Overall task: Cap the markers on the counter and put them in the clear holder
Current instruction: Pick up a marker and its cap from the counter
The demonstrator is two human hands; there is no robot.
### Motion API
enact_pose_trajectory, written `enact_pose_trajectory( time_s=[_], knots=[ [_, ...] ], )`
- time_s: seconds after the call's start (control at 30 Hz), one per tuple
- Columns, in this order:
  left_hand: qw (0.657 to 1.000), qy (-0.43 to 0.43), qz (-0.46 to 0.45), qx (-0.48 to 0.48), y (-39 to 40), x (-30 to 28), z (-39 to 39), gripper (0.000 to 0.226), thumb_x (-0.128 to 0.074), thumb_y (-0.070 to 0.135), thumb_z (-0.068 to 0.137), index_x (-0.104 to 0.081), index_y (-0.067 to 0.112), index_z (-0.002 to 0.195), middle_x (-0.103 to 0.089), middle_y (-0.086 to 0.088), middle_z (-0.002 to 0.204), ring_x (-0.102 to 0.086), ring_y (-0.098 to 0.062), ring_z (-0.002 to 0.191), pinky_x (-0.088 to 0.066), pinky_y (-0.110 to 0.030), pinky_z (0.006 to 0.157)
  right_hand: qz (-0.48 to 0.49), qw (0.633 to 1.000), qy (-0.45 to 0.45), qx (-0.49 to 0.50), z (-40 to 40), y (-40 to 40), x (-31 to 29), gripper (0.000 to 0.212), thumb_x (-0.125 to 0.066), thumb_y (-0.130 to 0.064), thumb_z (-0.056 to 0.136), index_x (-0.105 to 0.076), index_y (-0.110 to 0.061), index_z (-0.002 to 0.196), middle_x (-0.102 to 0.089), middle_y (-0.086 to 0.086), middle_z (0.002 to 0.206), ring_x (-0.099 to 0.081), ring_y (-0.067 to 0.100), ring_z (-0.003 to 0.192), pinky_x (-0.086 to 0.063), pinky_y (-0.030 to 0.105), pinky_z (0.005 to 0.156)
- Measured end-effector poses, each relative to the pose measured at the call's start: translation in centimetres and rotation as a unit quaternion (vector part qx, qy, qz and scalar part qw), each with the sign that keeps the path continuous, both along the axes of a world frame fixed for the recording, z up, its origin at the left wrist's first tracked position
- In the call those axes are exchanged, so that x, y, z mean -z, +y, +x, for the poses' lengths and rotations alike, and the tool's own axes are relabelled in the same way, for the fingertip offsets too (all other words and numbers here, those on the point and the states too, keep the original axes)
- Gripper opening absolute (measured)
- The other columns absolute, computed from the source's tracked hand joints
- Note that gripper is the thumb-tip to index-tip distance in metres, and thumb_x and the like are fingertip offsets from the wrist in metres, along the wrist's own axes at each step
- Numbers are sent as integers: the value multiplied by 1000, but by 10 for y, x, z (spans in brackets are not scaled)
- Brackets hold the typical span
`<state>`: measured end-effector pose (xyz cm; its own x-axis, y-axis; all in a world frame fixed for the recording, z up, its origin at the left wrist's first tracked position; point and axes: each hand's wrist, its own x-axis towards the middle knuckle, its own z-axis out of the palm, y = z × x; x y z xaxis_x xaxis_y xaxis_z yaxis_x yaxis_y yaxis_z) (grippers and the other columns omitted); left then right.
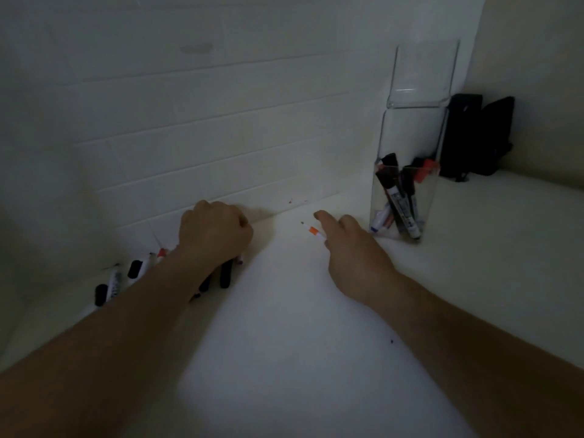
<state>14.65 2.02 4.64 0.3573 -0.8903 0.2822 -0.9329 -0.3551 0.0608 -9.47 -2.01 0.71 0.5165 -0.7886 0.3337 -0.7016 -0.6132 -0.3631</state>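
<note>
1. Our left hand [215,232] is curled into a fist over the loose markers [113,284] on the counter [284,327]; whether it grips one, we cannot tell.
2. Our right hand [354,248] holds an uncapped orange-banded marker [313,230], forefinger extended.
3. The clear holder [407,172] stands just beside it, already holding several markers.

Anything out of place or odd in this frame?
Loose markers and caps lie scattered against the wall under the left hand. The right hand holds an uncapped orange-banded marker, tip exposed. Clear holder stands upright.
</note>
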Motion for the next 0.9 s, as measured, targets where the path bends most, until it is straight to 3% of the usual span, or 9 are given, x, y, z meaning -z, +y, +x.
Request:
enact_pose_trajectory(
  time_s=[0.07,0.2,0.33,0.47,0.53,0.6,0.7,0.83,0.9],
  knots=[
    [997,-37,64,-28,-10,-4,-3,22,-52,41,81,-71,31,86,-65,3,96,-51,-25,101,-35,-43,92,15,1000,-20,2,-2,-3,-1,65,-52,-4,95,-29,-27,151,-44,10,122,-52,24,85,-48,35,72],
    [990,-90,108,-34,-25,-6,-9,21,-57,46,82,-68,29,90,-61,2,95,-50,-24,100,-32,-45,91,22,999,-41,-4,-2,-4,-1,61,-51,-4,96,-32,-27,149,-43,7,121,-53,22,84,-49,36,71],
    [993,-47,110,-10,-32,-5,-18,24,-59,52,86,-71,33,94,-66,6,97,-58,-24,101,-32,-48,97,25,998,-56,-6,-4,-6,-1,57,-50,-2,97,-37,-25,147,-41,5,117,-51,21,83,-45,29,70],
    [995,0,93,26,-25,-7,-35,17,-59,43,90,-69,30,89,-67,8,90,-61,-19,90,-34,-43,93,27,997,-74,-5,-6,-11,1,41,-47,1,96,-51,-21,129,-35,1,104,-39,12,70,-29,17,55],
    [995,56,58,56,-19,-11,-43,10,-61,41,91,-65,32,90,-65,9,93,-61,-14,80,-50,-34,82,36,994,-101,-2,-5,-14,2,33,-45,-2,98,-57,-19,123,-39,2,102,-44,16,73,-33,19,59],
    [981,163,2,101,-11,-12,-50,12,-61,40,93,-61,36,104,-64,14,95,-61,-7,77,-49,-24,59,41,990,-136,2,-6,-15,1,27,-44,-10,101,-60,-20,120,-46,4,103,-50,21,82,-41,30,68],
    [940,279,-121,156,-2,-1,-58,25,-57,32,98,-63,40,121,-68,15,97,-64,-3,84,-47,-20,71,29,985,-169,11,-8,-16,1,18,-46,-26,103,-60,-27,114,-51,2,93,-51,16,76,-37,28,61],
    [863,436,-204,157,9,13,-68,13,-62,17,96,-71,26,100,-75,7,86,-69,-3,77,-51,-23,72,20,983,-181,3,-7,-16,0,14,-51,-37,100,-64,-31,98,-54,-4,69,-49,11,61,-37,31,55],
    [871,421,-202,155,13,15,-65,9,-64,20,95,-69,27,93,-75,8,83,-69,-4,76,-51,-24,69,21,982,-185,-6,-7,-10,-2,16,-54,-40,99,-66,-31,93,-55,-4,63,-51,11,59,-43,32,56]
  ],
)
